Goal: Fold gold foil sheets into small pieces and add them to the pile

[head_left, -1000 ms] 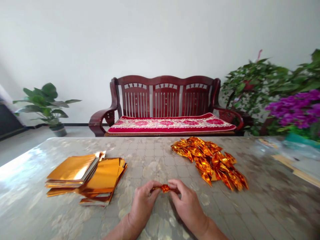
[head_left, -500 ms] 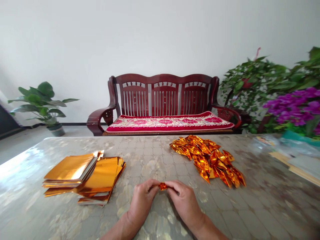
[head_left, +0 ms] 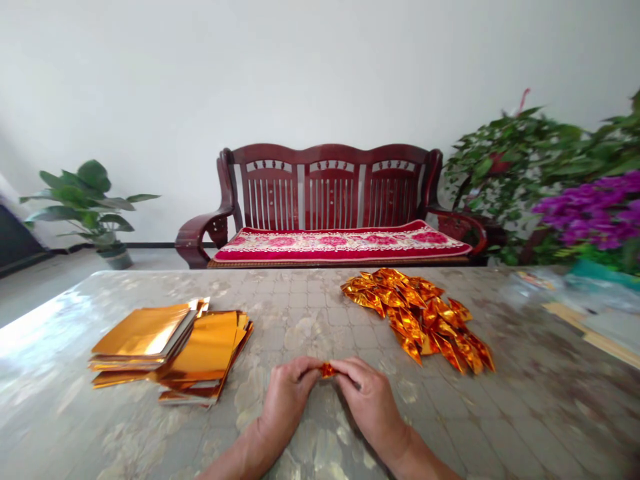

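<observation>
Holding a small foil piece (head_left: 327,369), pinched at both ends by the fingers of left hand (head_left: 287,392) and right hand (head_left: 371,395), on or just above the worktop (head_left: 300,303); cannot tell which. Looks partway through: with a heap of folded foil shapes (head_left: 413,307) done at right, and with stacks of flat gold sheets (head_left: 207,347) at left, seemingly left to fold.

Left hand (head_left: 287,395), one: bare; thumb and index finger pinch together, tips pointing inward. Right hand (head_left: 374,398), one: bare; mirrors that pinch. The two sets of fingertips sit near each other. Left forearm (head_left: 234,457) and right forearm (head_left: 423,459), a pair: bare; both slant inward from the lower edge.
</observation>
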Demonstrator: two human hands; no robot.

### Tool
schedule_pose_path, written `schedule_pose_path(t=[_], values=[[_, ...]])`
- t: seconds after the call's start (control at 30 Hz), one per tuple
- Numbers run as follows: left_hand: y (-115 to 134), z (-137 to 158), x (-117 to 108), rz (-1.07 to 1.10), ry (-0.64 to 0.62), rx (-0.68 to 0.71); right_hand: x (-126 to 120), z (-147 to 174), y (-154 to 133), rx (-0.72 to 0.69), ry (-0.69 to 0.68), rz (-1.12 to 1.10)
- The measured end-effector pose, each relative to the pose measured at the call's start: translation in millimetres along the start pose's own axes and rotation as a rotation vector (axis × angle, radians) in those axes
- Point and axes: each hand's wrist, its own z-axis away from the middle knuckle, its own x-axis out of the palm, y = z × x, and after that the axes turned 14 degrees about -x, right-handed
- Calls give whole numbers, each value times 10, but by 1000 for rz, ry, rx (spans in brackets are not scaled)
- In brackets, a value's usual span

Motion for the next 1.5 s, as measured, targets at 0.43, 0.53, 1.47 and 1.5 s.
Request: schedule_pose_path(t=[0.43, 0.53, 1.47, 1.5], values=[[1, 7, -1, -24, 10, 14, -10, 9, 6, -28, -16, -30], [-1, 10, 2, -20, 12, 18, -12, 9, 0, -26, -13, -45], [-51, 59, -130, -219, -29, 319, -41, -21, -47, 140, -86, -127], [-49, 63, -134, -231, -33, 322, -41, -21, -48, 134, -87, -120]])
